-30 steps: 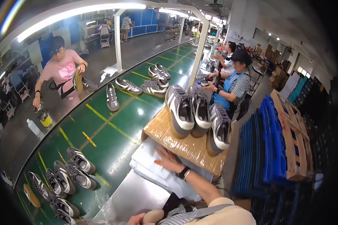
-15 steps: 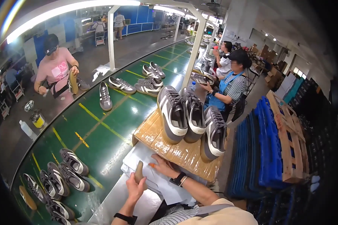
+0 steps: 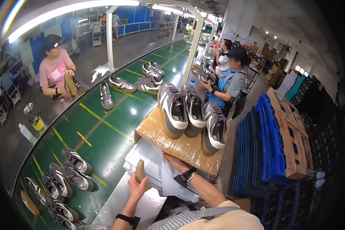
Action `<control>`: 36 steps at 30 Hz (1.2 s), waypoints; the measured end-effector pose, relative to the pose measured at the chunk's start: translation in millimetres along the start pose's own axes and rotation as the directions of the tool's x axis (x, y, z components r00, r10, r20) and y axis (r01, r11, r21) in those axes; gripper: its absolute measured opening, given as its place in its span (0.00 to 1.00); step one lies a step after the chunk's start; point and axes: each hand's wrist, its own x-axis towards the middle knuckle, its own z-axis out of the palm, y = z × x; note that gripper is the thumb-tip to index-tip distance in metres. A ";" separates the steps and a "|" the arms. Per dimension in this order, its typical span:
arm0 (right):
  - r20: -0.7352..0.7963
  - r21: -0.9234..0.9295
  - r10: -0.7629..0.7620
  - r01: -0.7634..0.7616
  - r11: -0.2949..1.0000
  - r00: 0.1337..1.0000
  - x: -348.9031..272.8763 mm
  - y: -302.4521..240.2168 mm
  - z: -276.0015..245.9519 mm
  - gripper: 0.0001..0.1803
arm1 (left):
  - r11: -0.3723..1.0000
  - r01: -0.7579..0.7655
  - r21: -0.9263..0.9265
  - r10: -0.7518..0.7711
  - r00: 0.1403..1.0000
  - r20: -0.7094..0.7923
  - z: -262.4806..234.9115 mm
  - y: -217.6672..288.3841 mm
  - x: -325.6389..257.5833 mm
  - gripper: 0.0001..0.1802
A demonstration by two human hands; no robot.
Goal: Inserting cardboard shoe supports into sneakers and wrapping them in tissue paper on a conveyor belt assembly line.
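**Caller:** Gripped tight in the left hand (image 3: 138, 188), a small tan, tongue-shaped insole piece (image 3: 140, 171) stands upright, fingers wrapped round its lower end, just in front of the stack of white paper sheets (image 3: 151, 163).

**Analyst:** And the right hand (image 3: 175, 162)?

**Caller:** It lies on that same white stack, fingers tucked under the near edge of the flat brown cardboard slab (image 3: 180, 143). Whether it pinches anything, I cannot tell; the fingertips are hidden.

**Analyst:** What sits on the cardboard?

**Caller:** Three grey suede sneakers with white stripes and white soles (image 3: 191, 113), side by side, heels toward the wearer, on the far side of the paper stack.

**Analyst:** Beyond the stack?

**Caller:** Left of it runs the long green conveyor belt (image 3: 99, 130) with yellow lines. More grey sneakers (image 3: 61, 180) cluster on the belt well to the left of the stack, and another group (image 3: 142, 78) rides farther up.

**Analyst:** Other people?

**Caller:** Across the belt from the stack, a person in a pink shirt (image 3: 55, 73) holds a tan sole. Beyond the cardboard, a person in a striped top with a blue apron (image 3: 230, 86) handles a shoe. Right of the stack, blue plastic pallets (image 3: 264, 145) stand on edge beside a wooden pallet (image 3: 291, 142).
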 end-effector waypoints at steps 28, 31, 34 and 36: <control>0.132 0.060 -0.060 0.052 0.997 0.989 4.6 -19.8 -16.4 0.05 | 0.895 0.095 -0.435 -0.186 0.968 -0.171 -24.5 26.1 0.0 0.23; 0.146 0.624 0.151 -0.209 0.753 0.978 -2.6 -33.9 -7.6 0.05 | 0.842 0.113 -0.527 -0.227 0.962 -0.156 -28.9 22.6 -0.4 0.23; 0.186 0.834 0.228 -0.276 0.477 0.956 -14.2 -56.1 7.0 0.06 | 0.817 0.081 -0.572 -0.213 0.962 -0.169 -32.3 22.8 -0.5 0.22; 0.359 0.846 0.027 -0.337 0.414 0.933 -24.7 -79.4 19.3 0.08 | 0.860 -0.009 -0.509 -0.130 0.963 -0.237 -30.4 23.8 3.1 0.21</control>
